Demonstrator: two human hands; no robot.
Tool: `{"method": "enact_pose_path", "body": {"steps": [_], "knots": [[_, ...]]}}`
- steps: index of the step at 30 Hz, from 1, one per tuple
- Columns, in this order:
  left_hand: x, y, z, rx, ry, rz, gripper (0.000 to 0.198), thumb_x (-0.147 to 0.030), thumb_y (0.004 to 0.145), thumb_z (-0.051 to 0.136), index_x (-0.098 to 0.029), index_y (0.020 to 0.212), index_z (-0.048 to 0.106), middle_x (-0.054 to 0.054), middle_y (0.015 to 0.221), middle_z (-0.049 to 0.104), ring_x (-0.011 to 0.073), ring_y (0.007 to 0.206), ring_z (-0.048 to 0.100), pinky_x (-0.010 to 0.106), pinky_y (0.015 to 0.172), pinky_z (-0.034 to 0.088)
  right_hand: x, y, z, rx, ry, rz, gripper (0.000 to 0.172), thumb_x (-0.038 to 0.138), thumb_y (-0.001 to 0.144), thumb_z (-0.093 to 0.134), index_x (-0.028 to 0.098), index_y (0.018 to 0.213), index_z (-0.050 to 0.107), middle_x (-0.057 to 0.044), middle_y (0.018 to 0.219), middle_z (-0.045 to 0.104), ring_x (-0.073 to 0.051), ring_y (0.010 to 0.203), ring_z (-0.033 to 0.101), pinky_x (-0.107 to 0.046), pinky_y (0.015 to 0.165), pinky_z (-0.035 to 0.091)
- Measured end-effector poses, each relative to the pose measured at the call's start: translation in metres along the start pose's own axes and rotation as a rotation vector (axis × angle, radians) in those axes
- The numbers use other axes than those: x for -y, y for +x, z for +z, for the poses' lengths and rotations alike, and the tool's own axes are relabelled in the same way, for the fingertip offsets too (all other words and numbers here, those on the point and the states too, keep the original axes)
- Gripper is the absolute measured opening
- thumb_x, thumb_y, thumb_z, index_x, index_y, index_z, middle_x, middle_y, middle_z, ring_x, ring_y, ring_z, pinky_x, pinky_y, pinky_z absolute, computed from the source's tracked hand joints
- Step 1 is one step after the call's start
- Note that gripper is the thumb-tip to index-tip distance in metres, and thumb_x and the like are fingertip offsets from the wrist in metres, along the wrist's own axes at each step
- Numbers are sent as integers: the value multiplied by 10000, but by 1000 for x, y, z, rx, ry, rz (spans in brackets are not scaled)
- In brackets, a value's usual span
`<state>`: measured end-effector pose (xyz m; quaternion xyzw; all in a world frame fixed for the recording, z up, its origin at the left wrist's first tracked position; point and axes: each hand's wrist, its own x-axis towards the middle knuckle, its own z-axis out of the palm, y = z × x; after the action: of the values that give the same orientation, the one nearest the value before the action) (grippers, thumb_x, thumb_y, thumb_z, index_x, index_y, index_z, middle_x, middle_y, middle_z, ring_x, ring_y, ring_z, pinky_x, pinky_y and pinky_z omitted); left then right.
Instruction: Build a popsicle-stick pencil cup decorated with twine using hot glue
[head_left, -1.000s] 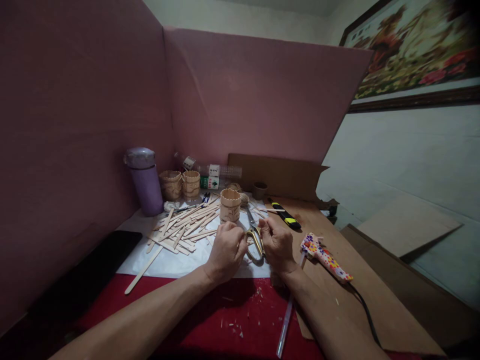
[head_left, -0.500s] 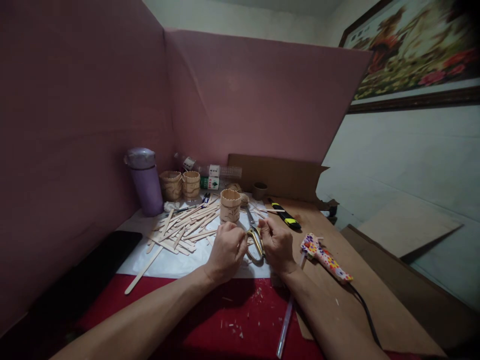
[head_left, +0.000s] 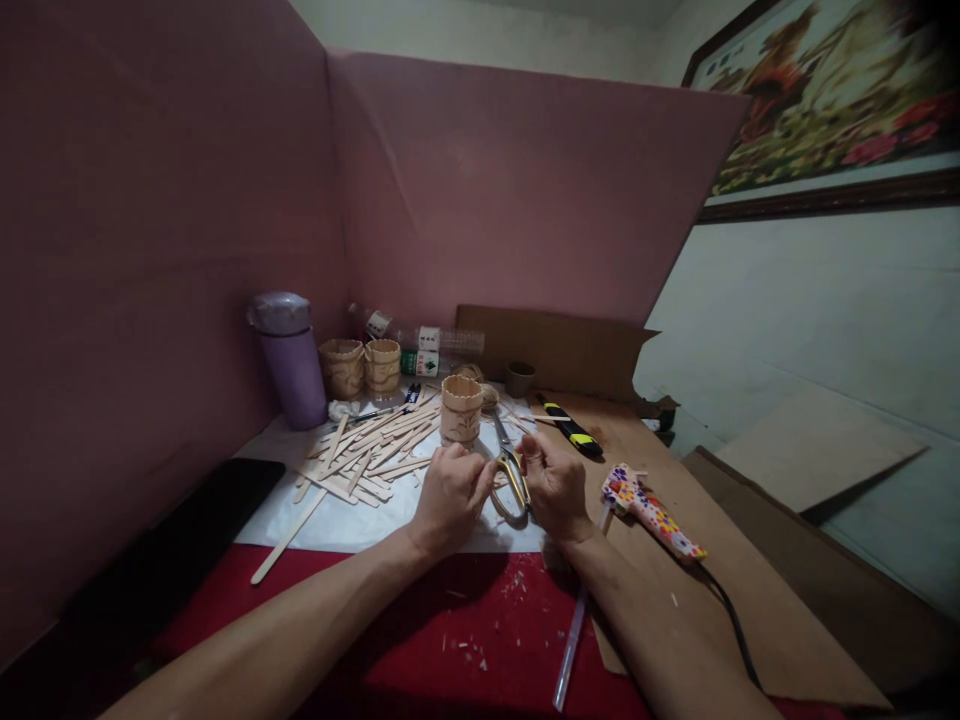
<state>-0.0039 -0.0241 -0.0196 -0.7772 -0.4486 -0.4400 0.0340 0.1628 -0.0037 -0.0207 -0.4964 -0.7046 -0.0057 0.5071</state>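
Note:
Both hands are curled into fists at the middle of the table. My left hand [head_left: 452, 497] is closed just in front of a small wooden cup [head_left: 460, 410] with a scalloped rim. To its right, my right hand [head_left: 555, 487] is also closed. Nothing shows in either fist. Between the hands lie gold-handled scissors [head_left: 511, 490], their blades pointing away. Left of the cup, many flat wooden sticks [head_left: 360, 455] are heaped on a white sheet [head_left: 341, 530].
A purple bottle [head_left: 291, 370] and two wooden cups [head_left: 343, 370] stand at the back left. Right of the hands are a black-yellow cutter [head_left: 571, 430] and a flowered glue gun [head_left: 656, 515] on cardboard. A clear glue stick [head_left: 571, 650] lies in front.
The hands stay almost where they were, both closed. The whole view has shifted very slightly; the objects on the table have not moved.

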Motion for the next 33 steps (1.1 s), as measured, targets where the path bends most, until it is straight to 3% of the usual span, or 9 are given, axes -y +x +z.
{"method": "enact_pose_path", "body": {"steps": [7,17,26,33], "knots": [[5,0,4,21,-54,-32,536,-349,1009,398,-213,492,416,-10,480,433,148,519,406,327,591,300,1,1,-1,12,15,18,476,495,1018,352,215,723,598,-11,578,616,-153,514,559,-259,549,363],[4,1,0,30,-50,-70,321,-236,962,340,-234,651,422,26,652,558,184,658,514,324,647,391,0,0,1,5,14,10,464,483,1010,365,217,716,607,-14,562,607,-158,512,547,-259,534,351],[2,0,2,67,-115,-59,152,-130,862,468,-211,777,565,44,786,645,209,795,565,352,738,437,1,1,0,5,19,6,511,529,1007,349,212,706,613,-14,544,601,-154,481,541,-260,513,337],[0,3,-1,113,-18,-38,158,-163,888,535,-198,743,586,55,769,663,209,783,576,351,749,451,2,1,-2,5,11,15,536,562,995,340,208,693,606,-15,532,579,-159,470,520,-272,516,315]]}}
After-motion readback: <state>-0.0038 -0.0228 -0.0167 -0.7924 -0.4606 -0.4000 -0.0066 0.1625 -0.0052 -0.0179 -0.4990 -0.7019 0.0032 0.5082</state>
